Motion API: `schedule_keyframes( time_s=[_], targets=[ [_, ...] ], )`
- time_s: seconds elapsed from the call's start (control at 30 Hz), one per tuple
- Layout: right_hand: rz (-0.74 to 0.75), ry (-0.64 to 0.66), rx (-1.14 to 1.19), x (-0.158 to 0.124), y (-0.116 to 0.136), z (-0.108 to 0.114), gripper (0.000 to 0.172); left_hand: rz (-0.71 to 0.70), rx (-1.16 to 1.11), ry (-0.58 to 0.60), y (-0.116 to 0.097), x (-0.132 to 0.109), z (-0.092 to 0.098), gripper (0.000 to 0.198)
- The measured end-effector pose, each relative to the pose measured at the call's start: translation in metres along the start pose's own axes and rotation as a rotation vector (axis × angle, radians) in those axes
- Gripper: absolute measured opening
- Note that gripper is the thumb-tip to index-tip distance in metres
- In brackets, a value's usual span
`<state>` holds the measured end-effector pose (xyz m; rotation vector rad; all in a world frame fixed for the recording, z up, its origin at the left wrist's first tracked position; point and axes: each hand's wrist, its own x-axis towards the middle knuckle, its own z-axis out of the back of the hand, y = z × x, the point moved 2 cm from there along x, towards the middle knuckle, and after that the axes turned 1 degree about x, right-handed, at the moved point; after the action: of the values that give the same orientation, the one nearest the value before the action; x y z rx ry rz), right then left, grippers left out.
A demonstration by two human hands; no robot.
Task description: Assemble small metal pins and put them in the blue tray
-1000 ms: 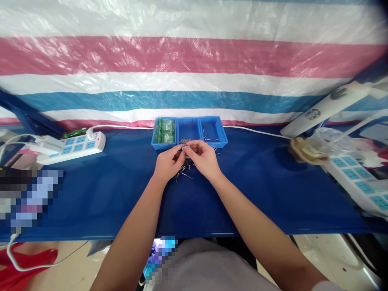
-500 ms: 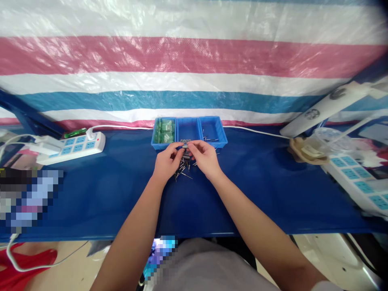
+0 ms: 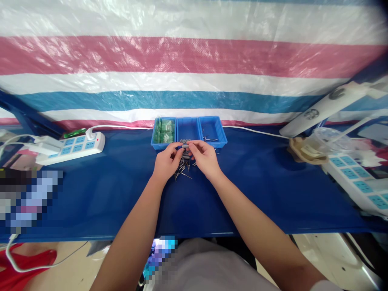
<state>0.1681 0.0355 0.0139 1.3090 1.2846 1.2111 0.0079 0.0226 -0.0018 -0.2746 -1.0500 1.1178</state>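
Note:
Both of my hands meet at the front of the blue bins. My left hand (image 3: 165,162) pinches one end of a small grey metal cylinder (image 3: 185,146), and my right hand (image 3: 206,159) pinches its other end. The piece is too small to name more exactly. Below my fingertips a loose pile of thin metal rods (image 3: 181,167), like drill bits or pins, lies on the blue table (image 3: 194,206). Several small grey round parts (image 3: 185,141) show just beyond the fingers. Some of the pile is hidden by my hands.
Three joined blue bins (image 3: 188,125) stand behind my hands. The left one holds green bags (image 3: 166,131) with white pieces, the right one a few thin rods (image 3: 210,139). White power strips (image 3: 72,147) lie at left and right. A cardboard holder (image 3: 306,153) sits at right.
My hands stay in nearly the same place with the small cylinder between their fingertips. The fingers have shifted only slightly; the bins and the pile look the same.

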Motion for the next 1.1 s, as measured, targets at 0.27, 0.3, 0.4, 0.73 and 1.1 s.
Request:
schedule_keyframes(
  time_s=[0.27, 0.3, 0.4, 0.73, 1.1],
  targets=[
    [-0.034, 0.010, 0.022, 0.0001, -0.0006, 0.0004, 0.038, 0.016, -0.020, 0.019, 0.0002, -0.0005, 0.0005, 0.024],
    [-0.044, 0.010, 0.030, 0.0002, -0.0008, 0.0005, 0.038, 0.016, -0.031, 0.022, 0.0003, -0.0005, 0.0004, 0.026],
    [-0.052, 0.008, 0.037, 0.0006, -0.0012, 0.0005, 0.038, 0.010, -0.068, 0.028, 0.0004, -0.0002, -0.0005, 0.031],
    [-0.020, 0.045, -0.012, -0.0004, -0.0001, -0.0010, 0.036, -0.006, -0.055, 0.030, 0.0006, 0.0029, 0.0004, 0.022],
    [-0.051, 0.055, 0.008, -0.0013, -0.0013, -0.0019, 0.039, 0.051, -0.102, 0.043, -0.0011, 0.0002, 0.0003, 0.032]
  ],
)
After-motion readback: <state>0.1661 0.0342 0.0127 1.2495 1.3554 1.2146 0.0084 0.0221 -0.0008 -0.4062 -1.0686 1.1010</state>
